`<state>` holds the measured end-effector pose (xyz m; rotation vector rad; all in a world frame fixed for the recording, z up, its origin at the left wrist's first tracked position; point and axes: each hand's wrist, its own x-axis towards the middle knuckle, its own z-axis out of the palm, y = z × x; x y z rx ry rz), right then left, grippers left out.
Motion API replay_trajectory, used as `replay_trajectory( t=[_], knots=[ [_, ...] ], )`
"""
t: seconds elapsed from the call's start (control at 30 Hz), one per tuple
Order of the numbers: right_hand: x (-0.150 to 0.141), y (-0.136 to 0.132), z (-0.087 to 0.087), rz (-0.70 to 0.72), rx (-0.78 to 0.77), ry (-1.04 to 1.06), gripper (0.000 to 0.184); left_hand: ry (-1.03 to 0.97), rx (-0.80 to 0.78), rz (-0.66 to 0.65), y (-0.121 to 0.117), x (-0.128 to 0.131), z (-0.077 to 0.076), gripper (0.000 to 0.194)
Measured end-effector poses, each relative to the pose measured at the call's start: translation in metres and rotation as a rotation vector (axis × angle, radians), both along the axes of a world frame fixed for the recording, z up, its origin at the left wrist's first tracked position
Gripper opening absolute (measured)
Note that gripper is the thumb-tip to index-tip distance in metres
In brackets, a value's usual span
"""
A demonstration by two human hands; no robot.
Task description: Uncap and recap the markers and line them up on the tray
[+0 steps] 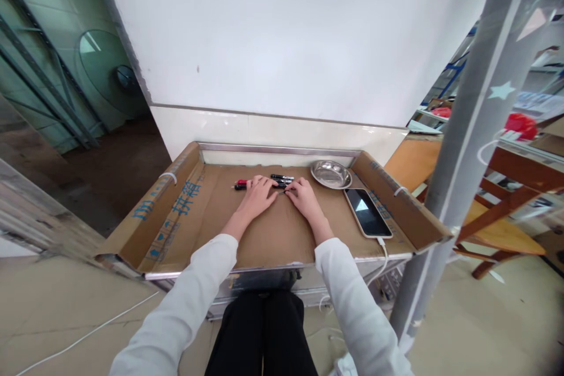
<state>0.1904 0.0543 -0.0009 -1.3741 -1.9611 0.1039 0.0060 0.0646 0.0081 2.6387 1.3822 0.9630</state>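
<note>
My left hand [259, 194] lies palm down over several pens, its fingers stretched forward and the thumb apart. The ends of a red pen [241, 181] and a black pen [239, 187] stick out to its left. More black pens [282, 177] lie just beyond the fingertips. Close by on the right, my right hand [304, 195] has thumb and fingers drawn together at a small, thin dark piece near the pens. That piece is too small to name. Both hands rest low on the cardboard lining [273, 235] of the tabletop.
A round steel dish [331, 175] stands at the back right. In front of it lies a phone [368, 213] with a white cable [384, 255]. Folded cardboard sides [163, 200] edge the table. A grey post [462, 129] and a wooden chair [502, 211] are at right.
</note>
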Motion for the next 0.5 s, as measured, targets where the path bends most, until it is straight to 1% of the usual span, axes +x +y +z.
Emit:
replay_trajectory(
  t=[0.07,0.17,0.3,0.4,0.5],
  knots=[
    [-0.0018,-0.0009,0.0016,-0.001,0.006,-0.033,0.011,0.017,0.004,-0.042,-0.0004,0.001,-0.0003,0.018],
    [-0.0041,-0.0017,0.0029,-0.005,0.011,-0.091,0.011,0.013,0.022,-0.016,0.0004,0.0016,-0.0011,0.013],
    [-0.0029,-0.0029,0.0036,-0.113,0.026,-0.167,0.011,0.019,0.035,0.047,0.0029,0.0024,-0.0016,0.012],
    [-0.0008,-0.0042,0.0046,-0.202,0.037,-0.209,0.012,0.029,0.043,0.063,0.0056,0.0049,-0.0015,0.013],
    [-0.0009,-0.0058,0.0064,-0.227,0.019,-0.232,0.013,0.042,0.048,0.067,0.0079,0.0081,-0.0003,0.014]
  ],
)
